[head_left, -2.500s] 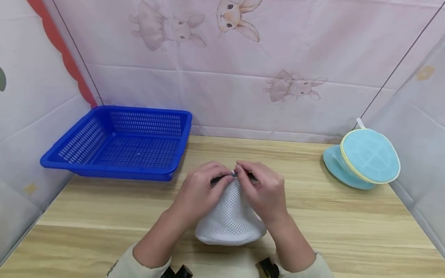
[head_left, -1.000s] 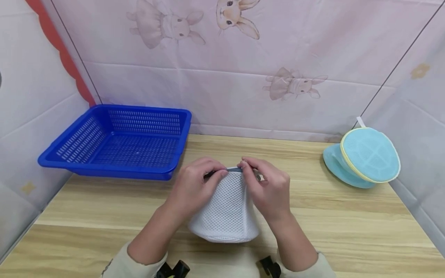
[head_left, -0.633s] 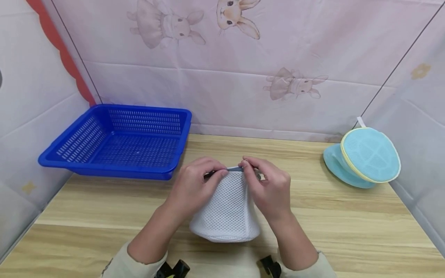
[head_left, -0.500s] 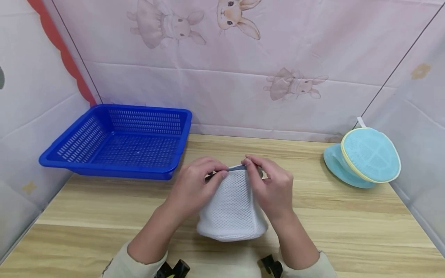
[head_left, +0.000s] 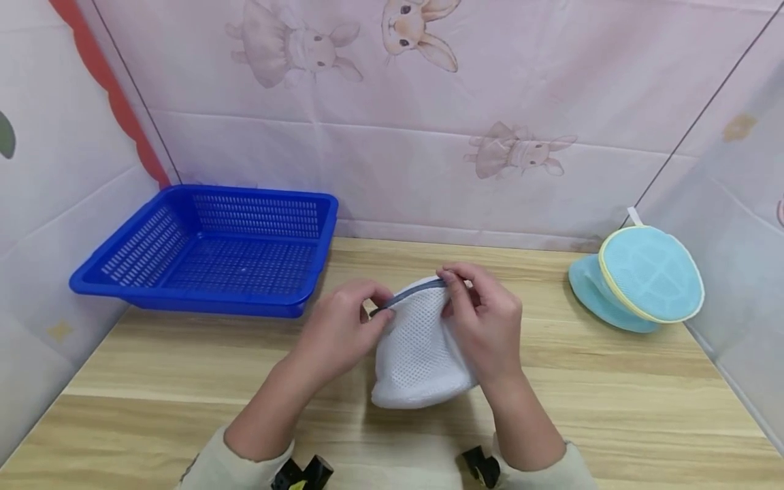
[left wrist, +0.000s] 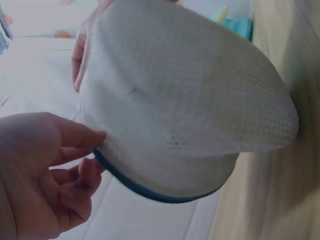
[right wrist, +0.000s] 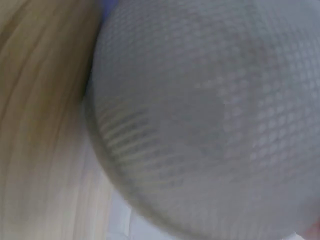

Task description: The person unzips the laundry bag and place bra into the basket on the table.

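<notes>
On my feed the left hand (head_left: 339, 329) and right hand (head_left: 488, 325) pinched the white mesh bag (head_left: 419, 350) by its grey rim

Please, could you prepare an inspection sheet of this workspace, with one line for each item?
Surface: wood-grain table.
Job's things: white mesh bag with grey-blue edging, held between both hands; whether its base touches the table is unclear.
Clutter: blue slotted plastic basket at back left; light-blue mesh bag with yellow trim at back right.
Hands: left hand and right hand each pinch the edging with their fingers.
Cables: nothing seen on the table.
Surroundings: pink rabbit-print backdrop behind.
</notes>
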Available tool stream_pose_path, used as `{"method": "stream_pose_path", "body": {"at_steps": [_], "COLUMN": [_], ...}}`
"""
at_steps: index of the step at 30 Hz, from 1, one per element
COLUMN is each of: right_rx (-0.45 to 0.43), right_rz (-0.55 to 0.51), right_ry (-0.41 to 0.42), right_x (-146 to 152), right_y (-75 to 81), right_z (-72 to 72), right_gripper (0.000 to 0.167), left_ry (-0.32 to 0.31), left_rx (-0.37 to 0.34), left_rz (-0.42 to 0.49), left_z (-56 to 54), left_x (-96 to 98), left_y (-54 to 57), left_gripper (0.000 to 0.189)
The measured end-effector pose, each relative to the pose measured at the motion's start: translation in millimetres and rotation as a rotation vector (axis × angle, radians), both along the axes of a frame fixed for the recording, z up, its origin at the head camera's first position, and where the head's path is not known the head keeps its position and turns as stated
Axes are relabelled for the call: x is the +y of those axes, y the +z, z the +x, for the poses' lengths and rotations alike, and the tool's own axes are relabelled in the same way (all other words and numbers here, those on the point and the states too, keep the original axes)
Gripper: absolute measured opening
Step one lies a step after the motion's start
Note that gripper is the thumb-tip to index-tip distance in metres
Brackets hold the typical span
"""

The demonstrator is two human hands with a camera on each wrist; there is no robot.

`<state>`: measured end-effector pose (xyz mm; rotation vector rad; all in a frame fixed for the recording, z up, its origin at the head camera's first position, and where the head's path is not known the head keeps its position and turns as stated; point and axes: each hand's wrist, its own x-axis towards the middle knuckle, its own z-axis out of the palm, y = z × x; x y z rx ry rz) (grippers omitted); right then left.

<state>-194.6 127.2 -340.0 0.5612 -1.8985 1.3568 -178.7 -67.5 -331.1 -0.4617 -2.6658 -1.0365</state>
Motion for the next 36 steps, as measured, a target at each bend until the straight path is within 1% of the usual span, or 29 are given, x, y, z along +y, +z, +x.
{"method": "stream_pose_path", "body": {"at_steps": [2,4,7,11,13,14,16,18,20,22,23,24,25,27,29,31,33,36], "right_rx": [0.002,0.015,0.061,0.114,0.114,0.1,0.035,-0.091,-0.276,-0.465,-0.538,-0.594,-0.631,-0.639,-0.599,-0.557,-0.527,-0.488], "right_rz": [-0.02,-0.027,-0.021,-0.044,-0.053,-0.054,-0.02,0.061,0.198,0.366,0.442,0.51,0.559,0.617,0.646,0.669,0.694,0.733], "right_ry": [0.032,0.05,0.076,0.174,0.21,0.221,0.201,0.15,0.122,0.132,0.149,0.172,0.2,0.231,0.232,0.223,0.21,0.201], "right_x": [-2.2,-3.5,-3.2,-0.9,0.4,1.1,3.3,7.2,12.1,17.1,18.9,20.2,20.8,20.6,19.0,16.8,15.0,12.8], "right_y": [-1.1,-2.8,-5.9,-8.3,-8.4,-8.5,-8.6,-9.4,-9.9,-10.2,-10.1,-9.9,-9.5,-9.1,-9.3,-10.2,-11.9,-14.8], "right_z": [0.1,-0.3,-2.1,-5.0,-6.0,-6.3,-6.5,-7.3,-8.0,-9.3,-10.0,-10.4,-10.6,-10.9,-10.4,-9.4,-8.4,-8.2], "right_gripper": [0.007,0.008,0.01,0.015,0.016,0.015,0.011,0.006,0.004,0.003,0.004,0.005,0.008,0.016,0.022,0.024,0.022,0.013], "left_ry": [0.028,0.043,0.024,-0.034,-0.046,-0.047,-0.04,-0.017,0.002,0.011,0.008,0.003,0.001,-0.004,-0.008,-0.008,-0.012,-0.013], "left_rx": [0.003,0.01,0.036,0.133,0.189,0.211,0.228,0.208,0.143,0.058,0.013,-0.025,-0.058,-0.092,-0.097,-0.092,-0.091,-0.084], "left_rz": [0.026,0.053,0.125,0.224,0.236,0.228,0.183,0.081,-0.04,-0.159,-0.202,-0.232,-0.248,-0.264,-0.271,-0.283,-0.297,-0.303], "left_z": [-0.4,-1.0,-2.4,-5.4,-7.4,-8.6,-10.7,-12.5,-13.5,-13.5,-13.3,-13.1,-12.7,-12.0,-11.1,-10.0,-9.1,-8.0], "left_x": [-0.3,-0.7,-0.7,-1.1,-1.7,-2.2,-3.4,-4.5,-5.1,-4.8,-4.4,-4.0,-3.4,-2.3,-1.4,-0.8,0.0,1.0], "left_y": [0.7,1.2,1.0,-1.0,-2.5,-4.1,-7.3,-11.0,-14.4,-16.1,-16.3,-16.4,-16.0,-15.1,-14.2,-13.8,-13.8,-14.6], "left_gripper": [0.011,0.012,0.012,0.013,0.014,0.014,0.014,0.014,0.013,0.013,0.013,0.012,0.012,0.012,0.013,0.013,0.012,0.012]}}
